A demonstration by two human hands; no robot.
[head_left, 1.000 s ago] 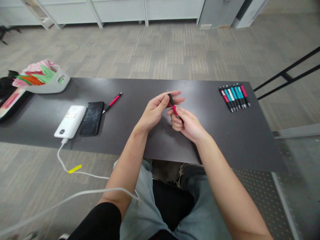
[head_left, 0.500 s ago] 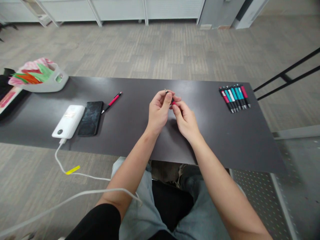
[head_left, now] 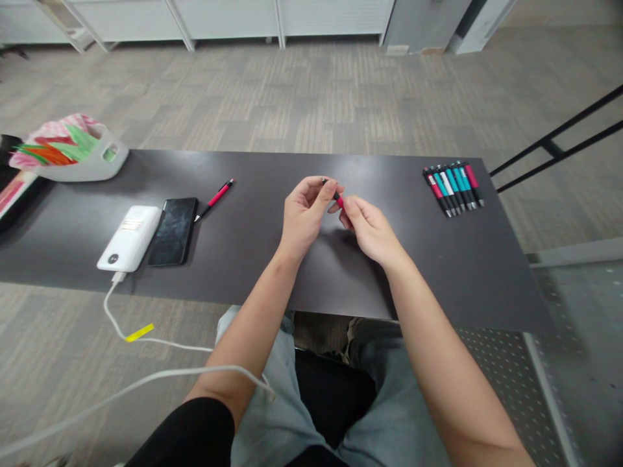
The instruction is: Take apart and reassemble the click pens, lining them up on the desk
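Over the middle of the dark table [head_left: 253,259], my left hand [head_left: 305,211] pinches the black part of a red and black pen [head_left: 339,200]. My right hand [head_left: 368,227] has its thumb and fingers closed on the red end of the same pen, which is partly hidden by the fingers. Another red and black pen [head_left: 215,200] lies alone to the left of my hands. At the right, several pens in red, teal and white [head_left: 453,188] lie side by side in a slanted row.
A black phone [head_left: 174,231] and a white power bank [head_left: 129,239] with a white cable [head_left: 113,314] lie on the left. Behind them stands a white basket [head_left: 108,157] with colourful contents. Black metal bars [head_left: 559,150] rise beyond the table's right end.
My right hand has moved slightly right, away from my left hand, and more of the pen's red part shows between them. The camera view has shifted a little.
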